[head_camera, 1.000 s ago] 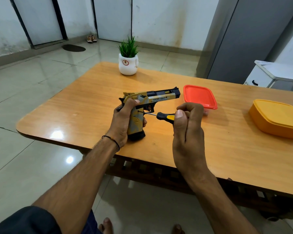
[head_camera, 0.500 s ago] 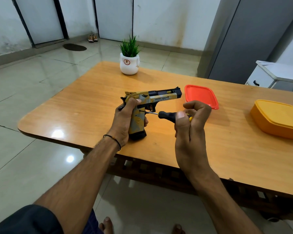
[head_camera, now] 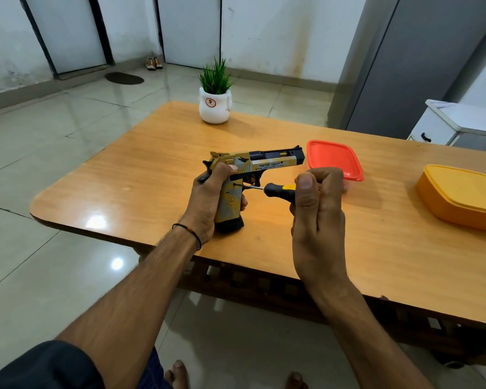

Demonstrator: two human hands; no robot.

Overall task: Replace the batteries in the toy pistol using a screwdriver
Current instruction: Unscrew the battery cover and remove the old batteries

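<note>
Plant (head_camera: 215, 106) behind pistol (head_camera: 270, 164); red container (head_camera: 334, 158) beside muzzle.

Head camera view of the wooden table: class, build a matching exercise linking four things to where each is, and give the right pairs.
Things: 1 gold-and-grey toy pistol; 2 black-and-yellow-handled screwdriver; 3 red-lidded square plastic container; 4 white pot with green plant.
Places: A at the far edge of the wooden table; B gripped by the right hand; C gripped by the left hand; D on the table beyond the right hand.
Pairs: 1-C; 2-B; 3-D; 4-A.
</note>
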